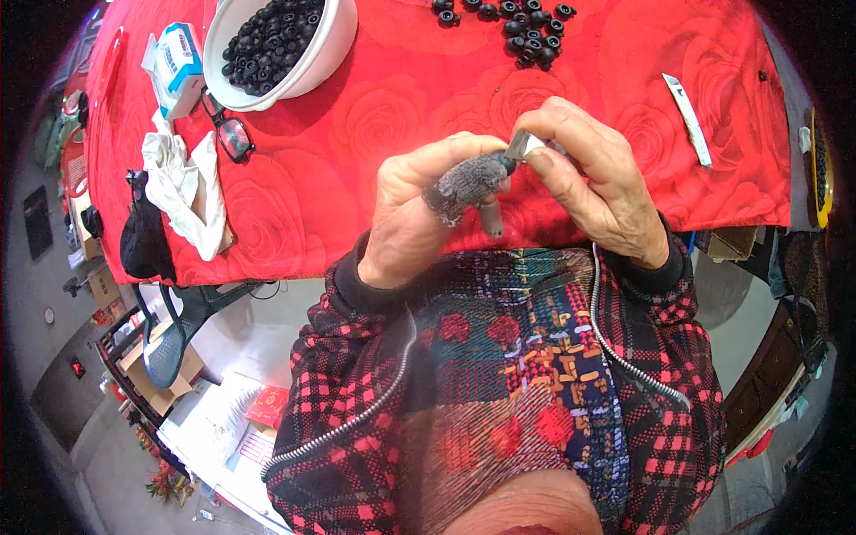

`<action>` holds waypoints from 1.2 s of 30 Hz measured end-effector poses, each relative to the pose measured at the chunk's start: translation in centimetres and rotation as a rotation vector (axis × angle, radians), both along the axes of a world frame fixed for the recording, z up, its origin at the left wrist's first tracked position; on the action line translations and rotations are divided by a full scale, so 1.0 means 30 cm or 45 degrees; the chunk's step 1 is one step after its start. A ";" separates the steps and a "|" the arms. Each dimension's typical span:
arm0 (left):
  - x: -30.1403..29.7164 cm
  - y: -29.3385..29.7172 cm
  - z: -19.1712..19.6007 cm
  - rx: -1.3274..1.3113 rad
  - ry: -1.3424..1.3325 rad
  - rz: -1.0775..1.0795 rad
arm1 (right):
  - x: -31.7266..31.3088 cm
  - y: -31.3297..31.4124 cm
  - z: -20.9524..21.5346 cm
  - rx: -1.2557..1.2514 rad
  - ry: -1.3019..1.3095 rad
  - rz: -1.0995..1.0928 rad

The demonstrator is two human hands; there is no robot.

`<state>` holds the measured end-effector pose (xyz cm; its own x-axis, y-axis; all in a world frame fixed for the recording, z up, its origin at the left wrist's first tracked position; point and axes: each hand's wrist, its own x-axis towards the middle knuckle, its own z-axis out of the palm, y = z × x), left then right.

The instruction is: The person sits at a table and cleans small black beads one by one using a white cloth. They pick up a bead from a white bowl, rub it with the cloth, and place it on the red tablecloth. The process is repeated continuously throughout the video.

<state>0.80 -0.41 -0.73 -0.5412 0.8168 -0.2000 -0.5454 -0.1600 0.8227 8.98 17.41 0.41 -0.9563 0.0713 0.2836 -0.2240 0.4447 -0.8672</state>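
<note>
My left hand point(406, 201) is closed in front of my chest, above the table's near edge. Fuzzy grey material point(468, 187) covers part of its fingers. Pinched at its fingertips is a small black part point(509, 162), mostly hidden. My right hand point(593, 178) is closed on a small flat metal blade point(517, 143) with a white wrapped end. The blade meets the black part, or lies right beside it; I cannot tell which. Beyond my hands, similar small round black parts point(533, 40) lie in a loose pile at the far edge.
A white bowl point(343, 40) full of black parts stands far left on the red cloth point(383, 116). Left of it are a blue-and-white box point(178, 67), glasses point(234, 138), white gloves point(209, 192) and a black cloth item point(145, 236). A white strip point(687, 120) lies at right.
</note>
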 end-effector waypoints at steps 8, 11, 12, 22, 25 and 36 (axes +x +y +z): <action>0.001 0.005 -0.007 -0.047 0.068 -0.011 | -0.002 0.021 -0.022 -0.039 -0.022 0.077; -0.001 0.006 -0.005 -0.039 0.030 -0.012 | -0.004 0.026 -0.024 -0.023 -0.021 0.092; -0.001 0.007 -0.005 -0.049 0.017 -0.011 | -0.005 0.027 -0.030 -0.050 -0.012 0.102; -0.012 0.022 -0.031 -0.043 -0.155 0.170 | 0.015 0.018 -0.043 -0.097 0.020 0.404; -0.028 0.021 -0.019 -0.122 -0.105 0.173 | 0.039 0.000 -0.026 -0.168 -0.004 0.479; -0.007 0.008 0.000 -0.114 0.023 0.058 | -0.005 0.015 -0.034 -0.213 -0.022 -0.016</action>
